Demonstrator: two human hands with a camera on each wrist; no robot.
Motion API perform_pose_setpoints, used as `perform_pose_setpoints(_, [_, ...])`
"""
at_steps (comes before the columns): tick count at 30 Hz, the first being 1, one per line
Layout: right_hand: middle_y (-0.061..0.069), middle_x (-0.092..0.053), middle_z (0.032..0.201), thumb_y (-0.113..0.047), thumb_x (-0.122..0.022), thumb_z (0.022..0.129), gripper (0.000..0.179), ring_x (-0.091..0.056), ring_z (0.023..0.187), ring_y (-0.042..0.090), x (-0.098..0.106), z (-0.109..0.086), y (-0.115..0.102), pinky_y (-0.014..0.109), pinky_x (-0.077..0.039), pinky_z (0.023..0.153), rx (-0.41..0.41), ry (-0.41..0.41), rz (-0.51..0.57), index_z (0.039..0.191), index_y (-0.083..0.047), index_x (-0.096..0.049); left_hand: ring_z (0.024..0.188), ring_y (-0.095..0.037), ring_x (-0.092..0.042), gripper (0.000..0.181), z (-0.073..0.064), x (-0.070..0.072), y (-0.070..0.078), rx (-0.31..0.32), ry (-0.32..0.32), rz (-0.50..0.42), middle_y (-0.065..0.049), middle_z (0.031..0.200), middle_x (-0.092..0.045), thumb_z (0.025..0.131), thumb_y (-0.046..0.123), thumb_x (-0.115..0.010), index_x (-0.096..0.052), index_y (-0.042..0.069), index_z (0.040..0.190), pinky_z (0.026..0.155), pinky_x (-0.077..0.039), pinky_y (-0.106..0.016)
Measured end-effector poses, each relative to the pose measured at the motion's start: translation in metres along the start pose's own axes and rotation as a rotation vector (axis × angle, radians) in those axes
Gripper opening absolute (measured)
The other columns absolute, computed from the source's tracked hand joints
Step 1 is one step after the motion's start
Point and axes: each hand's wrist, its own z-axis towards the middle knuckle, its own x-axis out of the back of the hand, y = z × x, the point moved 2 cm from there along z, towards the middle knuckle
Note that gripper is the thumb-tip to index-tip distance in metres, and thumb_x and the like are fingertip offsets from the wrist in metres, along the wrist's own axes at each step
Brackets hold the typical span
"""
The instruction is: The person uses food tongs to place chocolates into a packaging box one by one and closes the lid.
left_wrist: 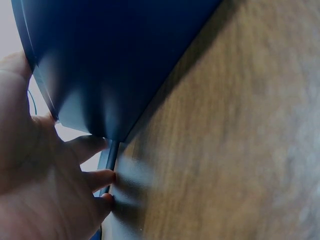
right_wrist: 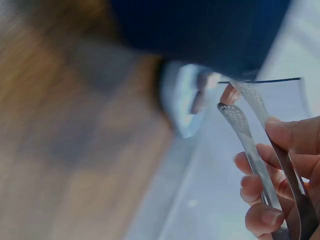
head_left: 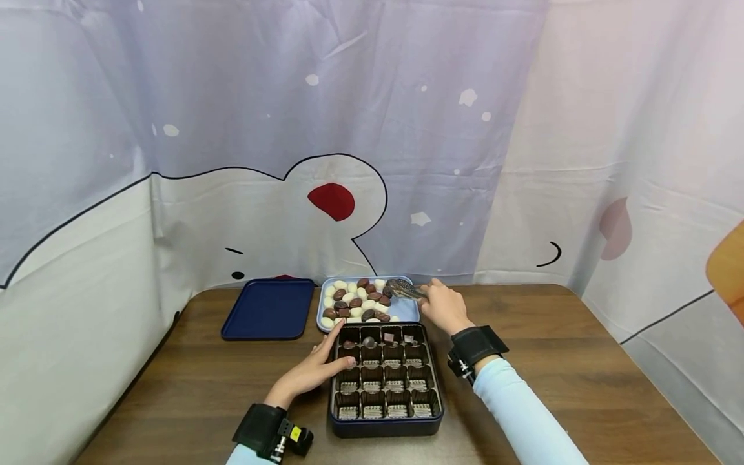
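Note:
My right hand point(head_left: 444, 307) grips metal tongs point(right_wrist: 257, 165) with perforated ends over the right part of a light blue tray point(head_left: 409, 311). White, brown and dark chocolates point(head_left: 354, 302) crowd that tray. A brown piece point(right_wrist: 230, 94) shows by the tong tips in the right wrist view; I cannot tell whether they pinch it. In front stands a dark blue box point(head_left: 386, 427) with a dark divided insert point(head_left: 383, 376); pieces sit in its back-row compartments. My left hand point(head_left: 314, 368) rests on the box's left side, fingers extended along the wall and thumb reaching over the rim.
A flat dark blue lid or tray point(head_left: 270, 309) lies left of the light blue tray. Everything stands on a brown wooden table point(head_left: 523, 336), with a printed curtain point(head_left: 436, 161) hanging directly behind its back edge.

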Motion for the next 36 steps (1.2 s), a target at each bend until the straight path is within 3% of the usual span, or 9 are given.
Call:
perform_pose_setpoints(5, [0.007, -0.057, 0.094, -0.017, -0.066, 0.1, 0.035, -0.048, 0.067, 0.016, 0.023, -0.006, -0.019, 0.029, -0.037, 0.059, 0.051, -0.006, 0.09, 0.132, -0.002, -0.07, 0.156, -0.057, 0.004, 0.091, 0.0, 0.0, 0.001, -0.004, -0.003, 0.007, -0.012, 0.176, -0.003, 0.101, 0.045, -0.063, -0.004, 0.029, 0.169, 0.114, -0.008, -0.085])
perform_pose_setpoints(10, [0.003, -0.057, 0.092, -0.017, -0.071, 0.098, 0.036, -0.041, 0.065, 0.011, 0.041, -0.018, -0.039, 0.024, -0.029, 0.059, 0.183, 0.0, 0.142, 0.131, -0.003, -0.072, 0.156, -0.057, 0.005, 0.091, -0.001, 0.001, 0.0, 0.001, -0.002, 0.001, -0.012, 0.176, -0.002, 0.101, 0.045, -0.063, -0.005, 0.03, 0.169, 0.113, -0.008, -0.085])
perform_pose_setpoints(15, [-0.001, -0.054, 0.09, -0.019, -0.071, 0.098, 0.035, -0.037, 0.061, 0.006, 0.045, -0.033, -0.055, 0.02, -0.025, 0.056, 0.332, -0.094, 0.148, 0.13, -0.003, -0.073, 0.156, -0.056, 0.005, 0.091, 0.0, 0.002, 0.0, -0.003, -0.005, 0.002, -0.013, 0.176, -0.002, 0.101, 0.045, -0.063, -0.004, 0.029, 0.169, 0.114, -0.008, -0.085])
perform_pose_setpoints(20, [-0.004, -0.048, 0.083, -0.018, -0.071, 0.098, 0.031, -0.034, 0.06, 0.003, 0.043, -0.045, -0.065, 0.019, -0.024, 0.057, 0.431, -0.151, 0.108, 0.125, -0.004, -0.075, 0.156, -0.057, 0.005, 0.091, 0.0, 0.0, -0.001, 0.01, -0.006, 0.0, -0.013, 0.176, -0.003, 0.101, 0.047, -0.062, -0.004, 0.029, 0.169, 0.114, -0.007, -0.085])
perform_pose_setpoints(28, [0.0, -0.056, 0.087, -0.017, -0.072, 0.097, 0.029, -0.039, 0.062, 0.002, 0.044, -0.057, -0.071, 0.02, -0.03, 0.057, 0.475, -0.233, 0.102, 0.122, -0.003, -0.077, 0.155, -0.058, 0.007, 0.091, 0.0, 0.0, 0.002, 0.007, -0.009, -0.004, -0.013, 0.176, 0.0, 0.102, 0.045, -0.062, -0.003, 0.029, 0.169, 0.112, -0.007, -0.086])
perform_pose_setpoints(36, [0.004, -0.058, 0.09, -0.017, -0.071, 0.098, 0.031, -0.036, 0.059, 0.003, 0.041, -0.062, -0.073, 0.02, -0.028, 0.056, 0.442, -0.272, 0.145, 0.125, -0.003, -0.075, 0.155, -0.059, 0.007, 0.093, 0.0, 0.0, 0.001, -0.009, -0.008, -0.008, -0.017, 0.175, -0.002, 0.1, 0.051, -0.063, -0.004, 0.029, 0.169, 0.111, -0.006, -0.087])
